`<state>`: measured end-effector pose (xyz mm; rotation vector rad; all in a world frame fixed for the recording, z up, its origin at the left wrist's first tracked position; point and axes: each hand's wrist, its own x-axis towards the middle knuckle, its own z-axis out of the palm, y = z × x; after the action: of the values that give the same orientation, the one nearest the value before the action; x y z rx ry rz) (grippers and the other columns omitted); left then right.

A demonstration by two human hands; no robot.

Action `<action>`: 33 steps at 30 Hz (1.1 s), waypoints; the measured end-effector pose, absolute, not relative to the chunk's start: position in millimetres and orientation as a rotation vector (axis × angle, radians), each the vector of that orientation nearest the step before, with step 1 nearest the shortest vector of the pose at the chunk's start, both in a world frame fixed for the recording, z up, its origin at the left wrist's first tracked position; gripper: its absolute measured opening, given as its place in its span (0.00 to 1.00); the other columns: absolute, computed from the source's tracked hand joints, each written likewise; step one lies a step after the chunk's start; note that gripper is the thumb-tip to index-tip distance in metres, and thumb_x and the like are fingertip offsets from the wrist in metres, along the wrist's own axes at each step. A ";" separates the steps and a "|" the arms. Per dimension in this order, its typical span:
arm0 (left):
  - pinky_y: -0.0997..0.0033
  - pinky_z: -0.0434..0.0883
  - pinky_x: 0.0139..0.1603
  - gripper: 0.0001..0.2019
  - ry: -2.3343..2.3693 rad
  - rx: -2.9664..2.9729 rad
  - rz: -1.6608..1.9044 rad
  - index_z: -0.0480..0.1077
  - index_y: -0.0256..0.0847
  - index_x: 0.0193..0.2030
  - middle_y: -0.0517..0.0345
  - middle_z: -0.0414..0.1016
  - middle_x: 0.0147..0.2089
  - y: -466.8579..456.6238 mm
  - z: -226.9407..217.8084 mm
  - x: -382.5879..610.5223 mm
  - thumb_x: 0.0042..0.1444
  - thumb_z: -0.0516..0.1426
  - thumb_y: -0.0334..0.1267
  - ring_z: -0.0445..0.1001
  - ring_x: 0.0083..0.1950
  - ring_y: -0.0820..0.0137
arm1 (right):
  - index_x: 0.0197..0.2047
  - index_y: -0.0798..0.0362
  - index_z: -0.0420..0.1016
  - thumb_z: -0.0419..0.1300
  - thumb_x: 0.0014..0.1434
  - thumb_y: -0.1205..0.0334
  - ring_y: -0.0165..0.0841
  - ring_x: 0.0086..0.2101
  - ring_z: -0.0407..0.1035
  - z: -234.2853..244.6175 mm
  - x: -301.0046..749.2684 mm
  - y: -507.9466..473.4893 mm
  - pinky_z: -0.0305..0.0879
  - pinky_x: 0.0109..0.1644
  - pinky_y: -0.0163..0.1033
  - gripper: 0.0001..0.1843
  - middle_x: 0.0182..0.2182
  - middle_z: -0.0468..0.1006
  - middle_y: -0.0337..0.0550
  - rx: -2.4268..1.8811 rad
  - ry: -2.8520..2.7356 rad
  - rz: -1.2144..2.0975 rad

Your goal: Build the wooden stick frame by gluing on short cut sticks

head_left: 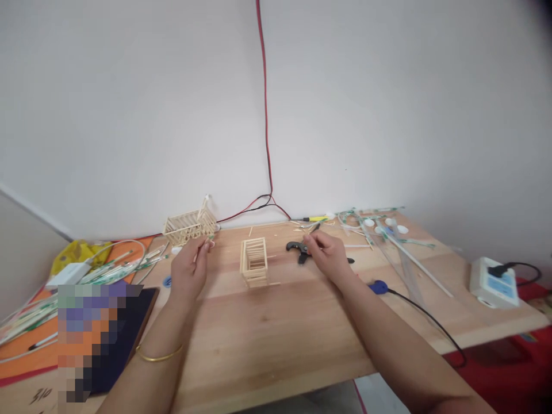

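Small boxy slatted stick frame (255,261), pale wood, stands mid-table (267,336) between the hands. Left hand (190,265) nearly closed, fingertips pinching a pale bit (211,244), shape unclear. Right hand (330,253) curled, thumb to finger, at black cutter (302,257); can't tell if gripping. Longer lattice box (183,228) beyond left hand; round white caps (402,229) far right.

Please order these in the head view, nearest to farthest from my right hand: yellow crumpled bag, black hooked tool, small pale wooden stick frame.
1. Black hooked tool, at the right hand.
2. Small pale wooden stick frame, left, mid-table.
3. Yellow crumpled bag, far left.
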<state>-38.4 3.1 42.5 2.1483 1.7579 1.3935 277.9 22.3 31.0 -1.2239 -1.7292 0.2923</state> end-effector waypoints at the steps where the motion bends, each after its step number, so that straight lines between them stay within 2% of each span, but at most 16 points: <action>1: 0.69 0.66 0.48 0.14 1.750 2.216 1.376 0.71 0.40 0.45 0.52 0.76 0.43 3.8 40.9 -37.5 0.62 0.47 0.41 0.72 0.45 0.66 | 0.23 0.52 0.67 0.51 0.63 0.53 0.29 0.21 0.62 31.9 277.4 21.6 0.56 0.27 0.35 0.19 0.18 0.69 0.37 -1.216 -1.745 0.276; 4: 0.64 0.66 0.50 0.17 1.738 2.403 1.146 0.71 0.39 0.48 0.48 0.75 0.47 11.6 29.9 -38.6 0.62 0.46 0.40 0.71 0.49 0.62 | 0.23 0.52 0.66 0.51 0.63 0.52 0.29 0.21 0.61 35.8 280.0 21.0 0.56 0.28 0.35 0.20 0.18 0.68 0.37 -1.220 -1.746 0.238; 6: 0.63 0.66 0.50 0.18 1.780 2.423 0.942 0.72 0.39 0.47 0.46 0.75 0.46 17.8 21.4 -39.6 0.61 0.45 0.40 0.71 0.48 0.60 | 0.23 0.51 0.67 0.51 0.63 0.51 0.29 0.22 0.62 39.0 285.6 21.7 0.57 0.28 0.35 0.19 0.19 0.68 0.37 -1.236 -1.686 0.224; 12: 0.69 0.64 0.41 0.15 1.791 2.331 0.548 0.73 0.40 0.31 0.51 0.76 0.34 32.6 24.9 -29.7 0.57 0.47 0.41 0.71 0.39 0.64 | 0.27 0.51 0.70 0.50 0.64 0.48 0.30 0.24 0.65 48.3 304.9 23.5 0.61 0.31 0.36 0.20 0.20 0.69 0.37 -1.263 -1.417 0.199; 16: 0.71 0.60 0.34 0.15 1.803 2.289 0.454 0.70 0.39 0.25 0.53 0.74 0.29 61.6 39.5 -15.8 0.55 0.50 0.43 0.69 0.33 0.66 | 0.26 0.51 0.69 0.49 0.64 0.47 0.30 0.24 0.65 50.7 308.2 23.6 0.61 0.31 0.35 0.21 0.20 0.70 0.37 -1.290 -1.403 0.168; 21: 0.73 0.57 0.29 0.13 1.809 2.228 0.385 0.72 0.39 0.29 0.56 0.73 0.27 110.0 37.9 1.7 0.52 0.53 0.47 0.68 0.29 0.68 | 0.23 0.51 0.65 0.50 0.64 0.49 0.30 0.25 0.66 48.0 308.3 26.9 0.60 0.32 0.35 0.22 0.21 0.72 0.38 -1.300 -1.469 0.149; 24: 0.73 0.56 0.27 0.14 1.805 2.190 0.302 0.72 0.38 0.25 0.57 0.72 0.24 133.9 29.5 10.1 0.50 0.55 0.47 0.67 0.27 0.70 | 0.24 0.51 0.66 0.50 0.64 0.49 0.29 0.23 0.63 44.3 307.8 30.8 0.58 0.30 0.35 0.21 0.20 0.70 0.37 -1.322 -1.498 0.140; 33: 0.74 0.57 0.27 0.04 1.779 2.158 0.238 0.68 0.38 0.17 0.60 0.66 0.17 154.6 20.7 21.7 0.38 0.58 0.33 0.64 0.24 0.72 | 0.26 0.51 0.69 0.49 0.64 0.51 0.29 0.22 0.62 32.9 304.4 38.5 0.58 0.29 0.34 0.20 0.19 0.69 0.37 -1.391 -1.586 0.194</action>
<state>21.7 154.6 20.7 2.1585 1.7791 0.2380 304.4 38.5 32.9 -1.3905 -1.5862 0.1943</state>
